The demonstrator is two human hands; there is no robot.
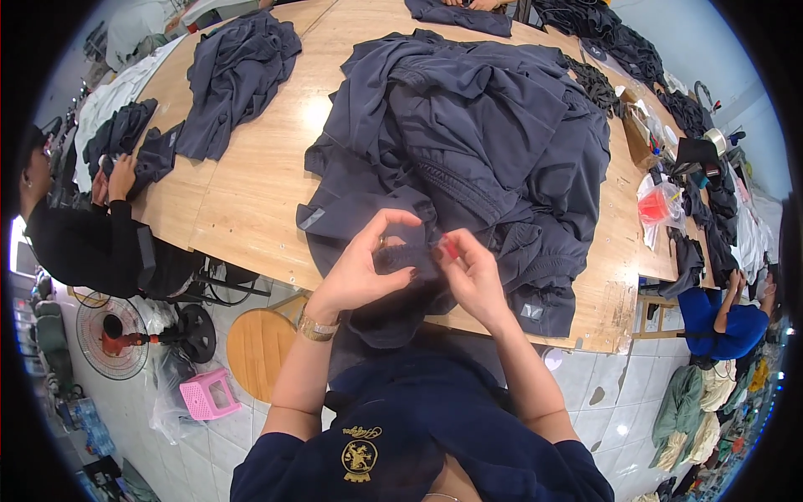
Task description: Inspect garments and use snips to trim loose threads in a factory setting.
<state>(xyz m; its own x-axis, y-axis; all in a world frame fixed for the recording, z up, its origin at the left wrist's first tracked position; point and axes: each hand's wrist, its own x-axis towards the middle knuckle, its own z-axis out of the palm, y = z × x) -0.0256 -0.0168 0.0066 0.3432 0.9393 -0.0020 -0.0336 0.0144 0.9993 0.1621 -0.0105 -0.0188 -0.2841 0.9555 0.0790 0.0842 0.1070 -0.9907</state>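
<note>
A dark grey garment (407,261) with a stitched, gathered edge lies between my two hands, at the near side of a large heap of like garments. My left hand (355,272) holds this edge. Its thumb lies over the cloth and its forefinger curves above, well apart from the thumb, while the other fingers are partly hidden by the fabric. Close by on the right, my right hand (475,280) is closed at the fingertips around a small red thing (449,246), too blurred to name, right at the cloth. The garment heap (493,125) covers the table's middle.
The wooden table (259,201) carries another garment pile (242,79) at the left. A cardboard box (640,134) and a red container (657,205) stand right. Co-workers (79,226) sit around. A round stool (261,351), fan (113,335) and pink stool (209,393) are lower left.
</note>
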